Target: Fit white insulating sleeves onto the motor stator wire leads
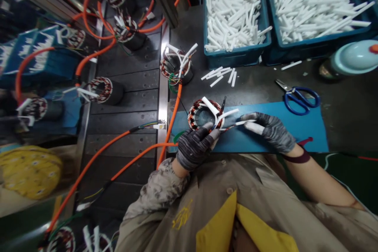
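A round motor stator (193,115) with red and white windings stands on a blue mat (313,128), in front of my body. White sleeves stick out from its top, over the rim. My left hand (196,145), in a grey striped glove, is at the stator's near edge, its fingers pressed round the base of the leads. My right hand (270,128), gloved too, pinches a thin white sleeve (240,123) between thumb and fingers, to the right of the stator. A wire runs from that sleeve back to the left hand.
Blue bins (238,57) of white tubes stand at the back. Loose tubes (217,74), blue-handled scissors (299,98) and a bottle (351,59) lie or stand nearer. Left, a slatted conveyor (130,106) carries stators with orange cables (102,149); a person's yellow-covered part (29,171) shows beyond.
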A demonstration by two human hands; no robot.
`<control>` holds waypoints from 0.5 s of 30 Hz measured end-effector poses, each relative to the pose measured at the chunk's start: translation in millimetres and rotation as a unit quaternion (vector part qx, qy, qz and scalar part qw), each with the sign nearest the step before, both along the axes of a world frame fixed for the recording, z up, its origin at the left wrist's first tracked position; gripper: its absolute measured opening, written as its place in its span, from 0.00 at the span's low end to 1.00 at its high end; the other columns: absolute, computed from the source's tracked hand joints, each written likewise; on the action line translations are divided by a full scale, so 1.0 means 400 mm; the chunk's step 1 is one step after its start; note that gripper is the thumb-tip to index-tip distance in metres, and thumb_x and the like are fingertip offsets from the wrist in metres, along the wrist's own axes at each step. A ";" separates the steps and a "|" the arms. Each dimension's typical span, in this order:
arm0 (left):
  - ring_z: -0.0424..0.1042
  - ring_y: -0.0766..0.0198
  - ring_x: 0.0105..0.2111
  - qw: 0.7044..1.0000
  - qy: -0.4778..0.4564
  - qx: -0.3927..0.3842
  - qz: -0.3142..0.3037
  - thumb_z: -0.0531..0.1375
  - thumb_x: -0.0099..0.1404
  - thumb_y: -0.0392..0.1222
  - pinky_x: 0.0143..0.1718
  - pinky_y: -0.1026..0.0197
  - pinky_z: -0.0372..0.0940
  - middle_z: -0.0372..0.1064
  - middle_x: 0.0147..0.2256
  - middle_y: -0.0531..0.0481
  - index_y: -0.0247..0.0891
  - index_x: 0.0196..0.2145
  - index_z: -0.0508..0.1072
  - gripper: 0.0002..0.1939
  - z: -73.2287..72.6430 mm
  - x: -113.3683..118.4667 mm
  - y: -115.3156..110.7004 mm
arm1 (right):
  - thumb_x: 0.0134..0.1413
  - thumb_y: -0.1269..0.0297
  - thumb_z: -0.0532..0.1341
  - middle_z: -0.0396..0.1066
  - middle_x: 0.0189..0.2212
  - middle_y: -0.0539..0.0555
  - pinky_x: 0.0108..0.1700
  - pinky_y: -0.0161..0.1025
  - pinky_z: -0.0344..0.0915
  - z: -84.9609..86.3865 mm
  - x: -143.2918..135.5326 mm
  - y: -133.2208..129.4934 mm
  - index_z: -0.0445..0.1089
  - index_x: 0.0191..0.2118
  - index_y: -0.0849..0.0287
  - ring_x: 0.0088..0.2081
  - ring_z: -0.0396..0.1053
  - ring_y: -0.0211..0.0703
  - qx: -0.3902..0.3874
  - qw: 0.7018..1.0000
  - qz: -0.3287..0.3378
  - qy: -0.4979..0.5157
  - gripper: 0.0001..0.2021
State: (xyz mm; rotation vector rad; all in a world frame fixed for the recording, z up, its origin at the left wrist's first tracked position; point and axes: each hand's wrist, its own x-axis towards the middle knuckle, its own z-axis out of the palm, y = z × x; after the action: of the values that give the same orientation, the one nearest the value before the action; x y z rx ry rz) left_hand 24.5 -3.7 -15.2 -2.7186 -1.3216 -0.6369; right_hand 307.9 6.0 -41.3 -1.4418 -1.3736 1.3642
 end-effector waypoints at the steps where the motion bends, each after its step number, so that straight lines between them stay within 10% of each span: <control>1: 0.81 0.59 0.38 1.000 0.002 -0.010 0.004 0.65 0.70 0.43 0.37 0.59 0.70 0.82 0.49 0.48 0.52 0.48 0.82 0.10 -0.002 -0.001 -0.002 | 0.55 0.49 0.71 0.84 0.43 0.54 0.55 0.54 0.76 -0.004 -0.005 0.006 0.82 0.44 0.52 0.46 0.81 0.54 0.000 1.000 0.010 0.007 0.16; 6: 0.82 0.59 0.40 0.998 0.026 -0.050 0.033 0.64 0.71 0.45 0.39 0.58 0.72 0.82 0.48 0.47 0.52 0.48 0.82 0.10 -0.002 0.001 -0.006 | 0.61 0.52 0.69 0.83 0.44 0.52 0.53 0.49 0.77 0.010 -0.031 0.019 0.82 0.45 0.51 0.47 0.81 0.51 0.061 0.992 0.097 0.049 0.12; 11: 0.82 0.59 0.40 0.999 0.032 -0.028 0.009 0.63 0.72 0.42 0.38 0.58 0.72 0.82 0.49 0.46 0.49 0.51 0.81 0.12 0.002 -0.005 -0.010 | 0.70 0.56 0.59 0.82 0.44 0.55 0.52 0.49 0.76 0.060 -0.062 -0.001 0.79 0.55 0.48 0.46 0.80 0.50 0.197 0.957 0.176 -0.118 0.16; 15: 0.83 0.58 0.41 0.999 0.051 -0.011 0.006 0.61 0.73 0.42 0.38 0.58 0.72 0.81 0.50 0.45 0.47 0.49 0.82 0.11 -0.016 -0.004 -0.015 | 0.74 0.49 0.51 0.81 0.31 0.53 0.41 0.44 0.76 0.060 -0.106 -0.005 0.82 0.44 0.51 0.32 0.77 0.45 0.098 0.969 0.212 -0.085 0.23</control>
State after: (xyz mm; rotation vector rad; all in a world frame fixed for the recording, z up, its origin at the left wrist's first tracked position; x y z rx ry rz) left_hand 23.1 -9.6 -21.7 -2.7176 -1.3271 -0.4789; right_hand 265.7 4.1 -17.5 -1.1980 -1.9567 1.3332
